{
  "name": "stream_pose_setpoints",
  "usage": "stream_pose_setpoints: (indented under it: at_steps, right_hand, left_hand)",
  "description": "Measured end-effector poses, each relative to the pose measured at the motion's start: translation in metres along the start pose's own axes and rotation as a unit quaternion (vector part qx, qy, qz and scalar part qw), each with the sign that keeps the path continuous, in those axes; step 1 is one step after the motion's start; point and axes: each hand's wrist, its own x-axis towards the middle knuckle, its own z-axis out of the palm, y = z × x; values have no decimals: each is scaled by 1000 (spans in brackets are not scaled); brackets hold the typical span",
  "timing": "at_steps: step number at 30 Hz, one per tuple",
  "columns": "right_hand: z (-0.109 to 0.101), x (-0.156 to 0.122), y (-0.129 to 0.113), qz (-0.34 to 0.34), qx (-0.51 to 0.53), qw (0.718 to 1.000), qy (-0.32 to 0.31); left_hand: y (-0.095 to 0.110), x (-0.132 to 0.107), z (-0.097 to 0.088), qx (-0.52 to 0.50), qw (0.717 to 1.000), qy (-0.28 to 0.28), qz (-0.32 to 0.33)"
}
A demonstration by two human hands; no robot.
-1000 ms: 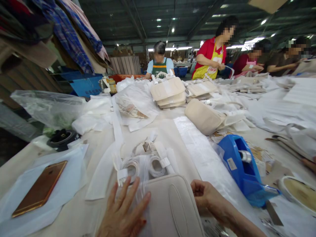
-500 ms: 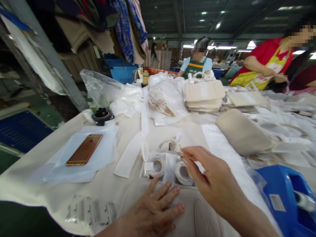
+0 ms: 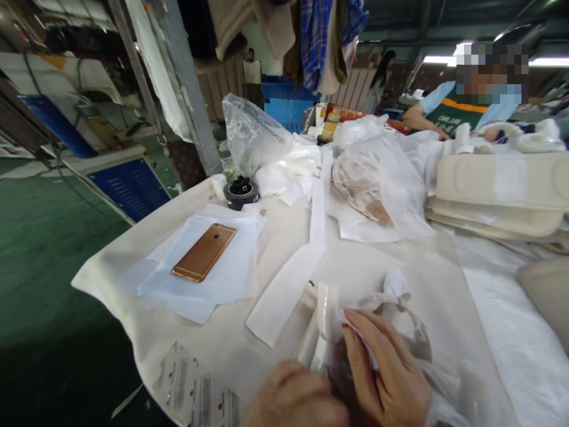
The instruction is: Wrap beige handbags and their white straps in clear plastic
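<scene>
My right hand [image 3: 386, 373] lies at the bottom of the view, fingers stretched out and side by side, flat on a clear plastic bag [image 3: 400, 314] holding white coiled straps [image 3: 326, 305]. My left hand [image 3: 293, 397] is just left of it at the lower edge. It is blurred and seems curled against the same bag, with its fingers hidden. Both hands rest over the cream cloth covering the table [image 3: 146, 338].
A rose-gold phone [image 3: 204, 252] lies on white sheets at left, with a black tape roll [image 3: 240, 191] behind it. A long white strip [image 3: 306, 261] runs up the middle. Stacked cream bags [image 3: 498, 190] sit at right. A co-worker stands at the far end. The table's corner drops to a green floor.
The view has swung left and closer. My right hand has come down from pinching a small tag to lie on the bagged straps. My left hand has drawn back to the lower edge.
</scene>
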Motion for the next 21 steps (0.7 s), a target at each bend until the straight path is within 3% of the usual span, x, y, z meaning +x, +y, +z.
stream_pose_setpoints:
  at_steps: [4, 7, 9, 13, 15, 19, 21]
  right_hand:
    - [6, 1, -17, -77, -4, 996, -34]
    - [27, -2, -33, -142, 44, 982, -117]
    - [40, -8, -41, -117, 27, 975, -185]
    - [43, -14, -44, -81, -7, 957, -279]
    - [39, -12, -42, -87, 4, 949, -302]
    - [34, -2, -39, -102, 13, 941, -323]
    - [34, 1, -38, -113, 7, 938, -327]
  left_hand:
    - [-48, 2, -20, 53, 959, 124, -248]
    - [-70, 5, -15, 36, 950, 104, -293]
    - [-73, 6, -13, 14, 950, 87, -301]
    - [-58, 5, -28, -46, 943, 91, -317]
    - [-45, -2, -38, -99, 935, 59, -336]
    - [-13, -37, -38, -245, 898, -37, -362]
    - [4, -60, -28, -269, 909, -25, -318]
